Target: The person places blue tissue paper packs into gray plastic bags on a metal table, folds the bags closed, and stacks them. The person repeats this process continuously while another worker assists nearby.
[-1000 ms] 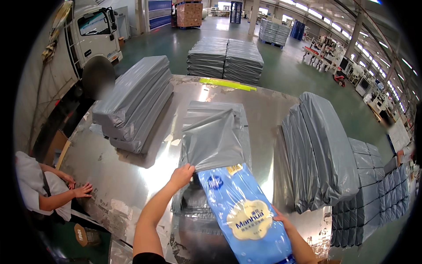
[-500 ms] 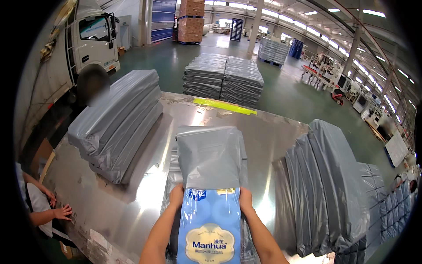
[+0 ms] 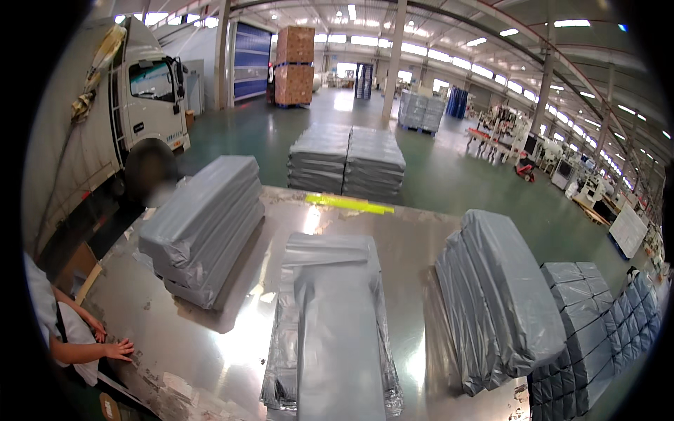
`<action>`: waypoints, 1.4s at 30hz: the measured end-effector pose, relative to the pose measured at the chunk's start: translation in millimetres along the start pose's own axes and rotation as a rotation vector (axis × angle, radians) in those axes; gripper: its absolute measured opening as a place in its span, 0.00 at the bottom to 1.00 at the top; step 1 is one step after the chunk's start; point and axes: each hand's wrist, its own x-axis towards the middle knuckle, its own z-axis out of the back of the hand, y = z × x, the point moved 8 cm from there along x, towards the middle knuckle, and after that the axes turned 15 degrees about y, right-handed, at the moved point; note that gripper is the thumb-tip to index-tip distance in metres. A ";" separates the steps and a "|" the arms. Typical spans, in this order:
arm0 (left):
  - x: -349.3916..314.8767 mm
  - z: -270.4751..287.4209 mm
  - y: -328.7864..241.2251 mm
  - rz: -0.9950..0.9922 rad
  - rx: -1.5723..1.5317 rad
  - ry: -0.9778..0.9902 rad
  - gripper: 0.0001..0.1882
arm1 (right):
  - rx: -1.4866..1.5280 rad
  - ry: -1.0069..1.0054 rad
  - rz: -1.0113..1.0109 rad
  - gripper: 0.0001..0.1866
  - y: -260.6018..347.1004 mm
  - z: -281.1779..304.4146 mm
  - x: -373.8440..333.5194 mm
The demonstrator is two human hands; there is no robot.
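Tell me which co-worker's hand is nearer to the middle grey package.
The co-worker's right hand: it rests on the table, left of the grey package; the co-worker's left hand is farther left.

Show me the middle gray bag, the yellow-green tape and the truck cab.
Middle gray bag (image 3: 341,342), head view, upper face.
Yellow-green tape (image 3: 349,203), head view, strip's middle.
Truck cab (image 3: 156,113), head view, door below window.

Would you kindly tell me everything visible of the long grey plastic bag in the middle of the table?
The long grey plastic bag looks opaque, smooth and slightly glossy, with faint creases toward its far end. It lies lengthwise, touching from above what look like flat grey bags on the metal table. Its near end runs out of view, and any contents are hidden.
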 end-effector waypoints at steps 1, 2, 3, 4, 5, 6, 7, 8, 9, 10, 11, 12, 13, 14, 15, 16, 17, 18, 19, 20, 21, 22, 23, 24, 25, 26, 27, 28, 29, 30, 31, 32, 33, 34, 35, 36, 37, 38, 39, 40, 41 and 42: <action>-21.6 -23.6 -4.6 0.018 -0.091 -0.003 0.18 | 0.117 0.007 -0.121 0.11 12.5 -26.1 -14.0; -29.4 -32.9 -7.4 0.050 -0.155 0.011 0.18 | 0.215 -0.006 -0.199 0.11 25.6 -46.4 -24.9; -33.1 -42.2 -9.1 0.059 -0.209 0.015 0.18 | 0.292 -0.033 -0.243 0.11 36.1 -57.8 -33.8; -34.4 -48.9 -9.2 0.058 -0.249 0.011 0.18 | 0.360 -0.063 -0.270 0.12 46.6 -67.0 -41.0; -33.6 -51.9 -11.1 0.039 -0.278 0.007 0.18 | 0.418 -0.110 -0.287 0.12 58.7 -70.8 -48.9; -34.7 -60.8 -9.8 0.034 -0.316 0.012 0.18 | 0.493 -0.145 -0.286 0.12 67.5 -73.1 -54.6; -33.4 -68.9 -6.1 0.025 -0.356 0.024 0.18 | 0.576 -0.171 -0.278 0.12 76.1 -71.9 -57.7; -30.0 -73.1 -0.5 0.001 -0.390 0.005 0.18 | 0.637 -0.203 -0.250 0.12 84.8 -63.1 -56.4; -30.7 -74.9 3.2 -0.032 -0.430 -0.054 0.18 | 0.679 -0.249 -0.221 0.12 95.3 -51.4 -57.4; -26.7 -64.1 3.3 -0.084 -0.465 -0.148 0.19 | 0.651 -0.343 -0.190 0.13 96.6 -33.2 -62.8; -45.8 -23.4 -28.0 -0.146 -0.541 -0.298 0.18 | 0.413 -0.433 -0.217 0.10 100.7 4.9 -64.6; -60.2 23.0 -61.8 -0.229 -0.599 -0.458 0.19 | 0.471 -0.655 -0.125 0.08 109.0 24.6 -86.8; -77.2 39.4 -92.0 -0.249 -0.630 -0.451 0.19 | 0.663 -0.642 0.043 0.07 119.7 26.7 -88.6; -86.8 46.7 -117.1 -0.287 -0.657 -0.442 0.19 | 0.834 -0.637 0.222 0.07 123.7 32.1 -95.0; -86.7 35.8 -114.5 -0.294 -0.681 -0.468 0.20 | 0.848 -0.659 0.212 0.07 127.2 25.7 -102.6; -64.8 -3.8 -73.4 -0.110 -0.509 -0.369 0.21 | 0.871 -0.683 0.202 0.08 125.9 12.6 -109.2; -55.9 -49.5 -41.0 -0.060 -0.425 -0.460 0.24 | 0.749 -0.670 0.083 0.07 102.6 -8.4 -118.0; -55.3 -74.9 -36.2 -0.031 -0.455 -0.406 0.24 | 0.031 -0.803 -0.204 0.12 87.7 -25.4 -142.7; -50.5 -93.3 -29.8 -0.011 -0.519 -0.347 0.24 | 0.138 -0.766 -0.525 0.15 38.2 -53.9 -159.7; -57.7 -104.8 -21.7 0.024 -0.574 -0.323 0.23 | 0.266 -0.673 -0.819 0.18 8.1 -88.3 -164.8; -59.0 -109.4 -21.3 0.029 -0.606 -0.308 0.23 | 0.253 -0.845 -0.775 0.20 9.6 -97.4 -166.4; -59.9 -112.6 -21.0 0.032 -0.635 -0.293 0.23 | 0.231 -1.008 -0.737 0.21 29.5 -106.5 -158.2; -60.7 -113.3 -23.7 0.026 -0.649 -0.278 0.22 | 0.209 -1.160 -0.708 0.22 50.2 -121.7 -149.6; -62.0 -109.2 -29.3 0.009 -0.654 -0.271 0.22 | 0.106 -1.128 -0.514 0.21 83.6 -124.6 -125.0; -57.3 -106.9 -32.8 -0.002 -0.658 -0.250 0.22 | 0.009 -1.085 -0.334 0.20 113.7 -125.2 -100.5; -47.3 -108.5 -40.8 -0.021 -0.656 -0.213 0.21 | -0.068 -0.914 -0.209 0.18 123.6 -130.9 -72.1; -37.3 -109.6 -51.7 -0.048 -0.648 -0.177 0.21 | -0.244 -0.892 0.007 0.17 132.9 -134.7 -47.5; -35.5 -110.1 -54.8 -0.057 -0.643 -0.160 0.21 | -0.383 -0.760 -0.065 0.16 130.1 -143.4 -16.8; -49.3 -108.8 -40.3 -0.027 -0.648 -0.179 0.20 | -0.277 -0.577 -0.198 0.15 159.2 -149.3 6.7; -50.0 -109.8 -42.5 -0.041 -0.647 -0.168 0.20 | -0.308 -0.591 -0.214 0.14 153.3 -147.8 24.8; -48.3 -111.9 -47.7 -0.057 -0.645 -0.154 0.20 | -0.337 -0.609 -0.233 0.15 143.7 -142.9 40.0; -48.0 -113.4 -45.7 -0.061 -0.651 -0.141 0.19 | -0.360 -0.613 -0.248 0.15 143.9 -141.7 50.6; -48.5 -114.6 -43.3 -0.061 -0.653 -0.128 0.19 | -0.450 -0.686 -0.160 0.16 152.5 -141.5 53.4; -49.9 -116.4 -39.6 -0.058 -0.657 -0.121 0.19 | -0.539 -0.762 -0.072 0.16 160.0 -141.2 54.2; -55.8 -116.6 -29.8 -0.039 -0.671 -0.122 0.18 | -0.625 -0.830 0.021 0.17 170.3 -141.2 57.9; -52.9 -119.4 -32.6 -0.045 -0.677 -0.104 0.18 | -0.553 -0.781 -0.076 0.17 152.9 -134.5 65.9; -51.3 -120.2 -33.8 -0.049 -0.685 -0.091 0.18 | -0.472 -0.731 -0.165 0.17 138.4 -121.5 79.8; -45.7 -117.2 -38.4 -0.067 -0.682 -0.064 0.17 | -0.400 -0.693 -0.263 0.18 119.8 -106.8 89.6; -42.3 -116.7 -40.3 -0.070 -0.683 -0.058 0.17 | -0.390 -0.642 -0.326 0.18 112.9 -104.7 95.8; -41.0 -116.7 -41.2 -0.071 -0.682 -0.047 0.17 | -0.405 -0.602 -0.347 0.19 109.6 -111.4 100.9; -38.4 -115.9 -41.8 -0.063 -0.685 -0.048 0.16 | -0.423 -0.557 -0.343 0.19 115.4 -116.2 105.2; -36.3 -117.6 -43.4 -0.057 -0.689 -0.044 0.16 | -0.438 -0.516 -0.308 0.19 123.9 -122.8 110.1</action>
